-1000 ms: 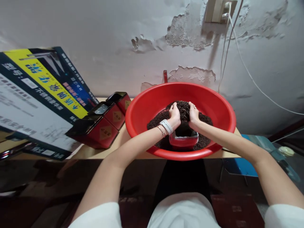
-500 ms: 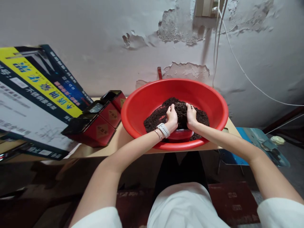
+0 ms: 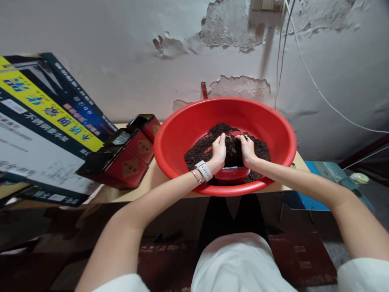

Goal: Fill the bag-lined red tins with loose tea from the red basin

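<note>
A wide red basin (image 3: 278,136) has loose dark soil (image 3: 199,152) spread over its bottom. In the basin, close to its near rim, a smaller red container (image 3: 232,174) sits beneath my hands. My left hand (image 3: 218,154), with a white watch at the wrist, curls its fingers inward on soil. Facing it, my right hand (image 3: 247,152) is closed the same way, a short gap away. Dark soil shows between the two hands, above the small container. The fingertips are partly hidden, so how much soil each hand holds is unclear.
Dark red, square open-topped boxes (image 3: 130,167) stand left of the basin on the wooden table (image 3: 144,194). A large printed carton (image 3: 45,125) leans farther left. Behind is a peeling wall with hanging cables (image 3: 306,69). To the right is a blue folding table (image 3: 305,202).
My hands have tilted and their fingers turned inward over the small container. The clump of soil between them has shrunk and broken up. The view has shifted slightly.
</note>
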Tool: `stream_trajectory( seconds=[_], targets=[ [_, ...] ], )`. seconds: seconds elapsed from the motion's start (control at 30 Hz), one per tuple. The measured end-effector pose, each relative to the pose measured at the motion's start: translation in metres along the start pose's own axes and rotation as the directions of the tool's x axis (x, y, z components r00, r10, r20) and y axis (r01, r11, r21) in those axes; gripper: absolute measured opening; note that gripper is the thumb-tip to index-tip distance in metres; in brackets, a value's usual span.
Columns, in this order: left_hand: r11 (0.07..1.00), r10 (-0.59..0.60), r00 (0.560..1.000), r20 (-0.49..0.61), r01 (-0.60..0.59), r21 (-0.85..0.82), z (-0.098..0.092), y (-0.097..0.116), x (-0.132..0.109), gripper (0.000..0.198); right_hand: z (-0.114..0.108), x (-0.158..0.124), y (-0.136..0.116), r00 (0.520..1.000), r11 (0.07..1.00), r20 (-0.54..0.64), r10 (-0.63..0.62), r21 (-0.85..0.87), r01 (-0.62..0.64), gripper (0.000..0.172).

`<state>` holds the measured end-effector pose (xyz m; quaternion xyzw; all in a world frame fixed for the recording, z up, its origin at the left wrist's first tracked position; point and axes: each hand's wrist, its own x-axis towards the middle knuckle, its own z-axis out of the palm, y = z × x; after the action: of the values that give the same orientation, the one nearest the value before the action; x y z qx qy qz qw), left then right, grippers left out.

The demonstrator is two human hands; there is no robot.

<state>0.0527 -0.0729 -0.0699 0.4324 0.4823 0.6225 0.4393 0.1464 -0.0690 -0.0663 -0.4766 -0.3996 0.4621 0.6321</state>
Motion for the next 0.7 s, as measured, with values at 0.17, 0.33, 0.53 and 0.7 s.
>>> stream_trajectory(
  seconds=[0.17,0.33,0.53,0.7],
  targets=[
    [0.984,0.065,0.976,0.206,-0.098,0.151,-0.008,0.011,0.003,0.033,-0.008,-0.003,-0.008,0.987,1.000,0.157,0.021,-0.011,-0.020,0.006],
    [0.870,0.026,0.877,0.480,-0.257,0.422,-0.022,0.031,0.016,0.024,-0.020,0.003,-0.025,0.923,0.981,0.379,0.063,-0.192,0.013,0.010],
    [0.794,0.000,0.856,0.517,-0.314,0.521,-0.045,0.045,0.026,0.016,-0.034,0.017,-0.047,0.771,0.828,0.629,0.103,-0.483,0.283,0.003],
    [0.822,0.050,0.896,0.442,-0.288,0.492,-0.056,0.041,0.058,0.013,-0.041,0.044,-0.051,0.829,0.841,0.554,0.078,-0.484,0.243,0.008]
  ],
)
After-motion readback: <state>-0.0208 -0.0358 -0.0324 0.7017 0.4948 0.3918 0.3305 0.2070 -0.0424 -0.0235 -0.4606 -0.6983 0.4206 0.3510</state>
